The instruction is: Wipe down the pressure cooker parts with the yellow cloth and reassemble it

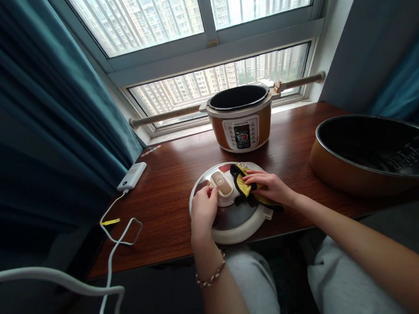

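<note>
Glossy metal lid (231,216), matt cloth (242,185).

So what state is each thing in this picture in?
Round silver-and-white lid: flat on the reddish wooden table, beige handle up, left hand at it.
Yellow-and-black cloth: crumpled on the lid, under the right hand.
Brown-and-white electric cooker: upright, uncovered; power state unclear.
Large brown round pot: uncovered.
White rectangular plastic device: lying down, white cable plugged in.
Blue fabric curtain, left: drawn aside.
</note>
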Demonstrator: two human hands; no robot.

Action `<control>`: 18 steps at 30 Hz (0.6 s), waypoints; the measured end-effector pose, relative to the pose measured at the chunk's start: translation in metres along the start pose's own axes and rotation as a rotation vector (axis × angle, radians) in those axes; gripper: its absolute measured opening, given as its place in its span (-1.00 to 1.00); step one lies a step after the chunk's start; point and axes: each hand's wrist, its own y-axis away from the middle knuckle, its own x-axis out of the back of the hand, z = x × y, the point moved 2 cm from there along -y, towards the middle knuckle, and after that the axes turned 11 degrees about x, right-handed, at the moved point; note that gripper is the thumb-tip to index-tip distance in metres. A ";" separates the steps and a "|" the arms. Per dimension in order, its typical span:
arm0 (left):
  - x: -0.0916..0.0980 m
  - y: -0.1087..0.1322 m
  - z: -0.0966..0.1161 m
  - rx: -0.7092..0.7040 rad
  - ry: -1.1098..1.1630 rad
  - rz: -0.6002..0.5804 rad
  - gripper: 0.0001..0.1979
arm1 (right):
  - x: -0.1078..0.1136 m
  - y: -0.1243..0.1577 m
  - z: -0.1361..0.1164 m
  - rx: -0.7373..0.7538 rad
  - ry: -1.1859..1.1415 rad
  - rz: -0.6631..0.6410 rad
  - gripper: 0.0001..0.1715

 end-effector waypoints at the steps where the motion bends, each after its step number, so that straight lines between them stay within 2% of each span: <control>1: 0.000 0.000 0.000 0.000 0.003 0.000 -0.67 | 0.003 0.003 0.002 -0.012 0.000 0.009 -0.69; 6: 0.000 0.002 0.002 -0.014 0.014 0.008 -0.68 | 0.014 0.014 0.016 -0.122 0.053 0.128 -0.68; 10: 0.000 0.001 0.002 -0.018 0.001 0.012 -0.68 | 0.026 0.029 0.039 -0.463 0.217 0.248 -0.67; 12: -0.001 0.001 0.002 -0.020 -0.019 0.014 -0.68 | 0.028 0.034 0.043 -0.568 0.280 0.261 -0.70; 16: 0.000 0.001 0.004 -0.029 -0.030 0.014 -0.67 | 0.017 0.029 0.028 -0.590 0.339 0.288 -0.69; 18: 0.000 0.002 0.005 -0.035 -0.034 0.019 -0.68 | 0.005 0.021 0.011 -0.528 0.387 0.295 -0.67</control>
